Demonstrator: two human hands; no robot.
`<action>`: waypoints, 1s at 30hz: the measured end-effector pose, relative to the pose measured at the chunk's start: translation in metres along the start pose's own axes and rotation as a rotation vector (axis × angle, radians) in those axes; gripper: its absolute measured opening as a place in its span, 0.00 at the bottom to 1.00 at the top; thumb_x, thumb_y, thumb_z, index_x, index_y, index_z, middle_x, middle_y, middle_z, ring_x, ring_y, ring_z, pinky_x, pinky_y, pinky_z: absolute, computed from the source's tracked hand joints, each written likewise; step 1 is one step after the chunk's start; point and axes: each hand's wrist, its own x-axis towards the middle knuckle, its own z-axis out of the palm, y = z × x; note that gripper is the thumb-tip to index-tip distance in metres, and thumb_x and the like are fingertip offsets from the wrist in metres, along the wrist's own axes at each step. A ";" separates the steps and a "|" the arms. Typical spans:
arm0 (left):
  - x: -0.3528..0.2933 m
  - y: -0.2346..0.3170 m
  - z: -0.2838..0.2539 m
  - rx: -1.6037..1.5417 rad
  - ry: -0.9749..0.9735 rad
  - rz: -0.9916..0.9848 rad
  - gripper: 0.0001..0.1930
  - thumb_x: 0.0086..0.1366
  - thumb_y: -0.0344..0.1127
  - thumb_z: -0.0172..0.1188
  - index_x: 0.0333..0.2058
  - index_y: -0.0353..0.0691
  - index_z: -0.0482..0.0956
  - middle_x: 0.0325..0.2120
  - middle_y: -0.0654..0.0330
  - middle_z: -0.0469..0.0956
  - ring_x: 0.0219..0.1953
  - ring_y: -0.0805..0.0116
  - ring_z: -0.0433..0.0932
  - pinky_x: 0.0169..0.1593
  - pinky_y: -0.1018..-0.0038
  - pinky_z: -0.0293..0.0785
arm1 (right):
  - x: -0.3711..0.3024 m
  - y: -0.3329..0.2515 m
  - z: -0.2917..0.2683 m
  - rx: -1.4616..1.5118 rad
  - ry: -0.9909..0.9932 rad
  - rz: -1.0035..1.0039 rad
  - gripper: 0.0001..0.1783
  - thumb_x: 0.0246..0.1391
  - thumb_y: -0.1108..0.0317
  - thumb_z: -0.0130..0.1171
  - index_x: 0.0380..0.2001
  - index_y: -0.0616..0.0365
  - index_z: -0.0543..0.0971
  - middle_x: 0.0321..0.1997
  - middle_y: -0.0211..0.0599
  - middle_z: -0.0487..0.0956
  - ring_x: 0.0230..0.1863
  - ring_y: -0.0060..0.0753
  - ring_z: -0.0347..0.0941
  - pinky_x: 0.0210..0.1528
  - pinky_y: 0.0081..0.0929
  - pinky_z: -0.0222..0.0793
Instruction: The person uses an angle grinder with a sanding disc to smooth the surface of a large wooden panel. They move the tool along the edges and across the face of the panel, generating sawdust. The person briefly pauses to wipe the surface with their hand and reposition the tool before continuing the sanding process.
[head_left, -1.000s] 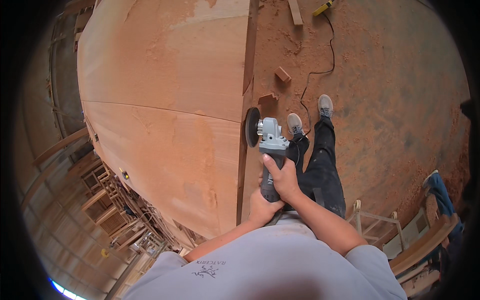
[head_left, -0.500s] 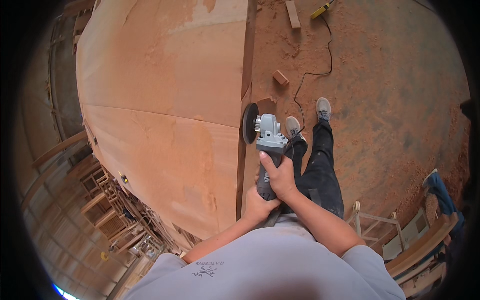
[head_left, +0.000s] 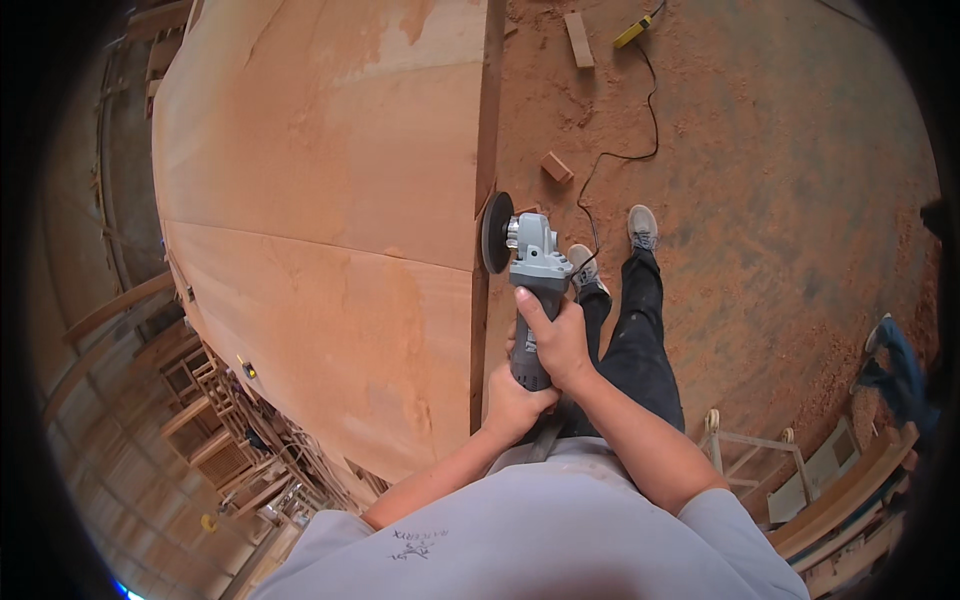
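Both hands (right [head_left: 557,340] above left [head_left: 515,405]) clamp the angle grinder [head_left: 530,290], its disc against the slab edge [head_left: 482,170].

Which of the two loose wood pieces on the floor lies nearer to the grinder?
The small wood block, just beyond the grinder. The longer wood strip lies far off, beside the yellow tool.

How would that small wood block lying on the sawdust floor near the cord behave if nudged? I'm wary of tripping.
The wood block looks short and flat-sided, so it would probably slide, not roll. The sawdust floor likely lets it skid easily. It seems light and stiff.
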 end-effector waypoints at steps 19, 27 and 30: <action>0.016 0.004 0.004 -0.044 0.000 0.045 0.16 0.51 0.20 0.70 0.38 0.31 0.76 0.26 0.59 0.79 0.22 0.67 0.80 0.25 0.70 0.77 | 0.015 -0.008 -0.003 0.038 -0.012 0.003 0.25 0.65 0.47 0.69 0.37 0.61 0.76 0.24 0.38 0.80 0.21 0.29 0.80 0.25 0.29 0.78; 0.010 0.005 0.004 -0.019 0.013 0.018 0.14 0.50 0.21 0.70 0.36 0.31 0.77 0.26 0.60 0.80 0.22 0.67 0.80 0.25 0.71 0.76 | 0.013 -0.003 -0.002 0.031 0.018 -0.004 0.25 0.66 0.48 0.69 0.35 0.63 0.79 0.22 0.35 0.80 0.21 0.27 0.80 0.25 0.28 0.76; 0.014 0.010 0.002 -0.027 -0.011 0.029 0.14 0.50 0.21 0.70 0.36 0.31 0.77 0.25 0.59 0.80 0.22 0.67 0.80 0.25 0.71 0.77 | 0.014 -0.009 -0.001 0.013 0.010 -0.004 0.25 0.65 0.48 0.69 0.35 0.63 0.80 0.22 0.35 0.80 0.21 0.27 0.80 0.25 0.28 0.76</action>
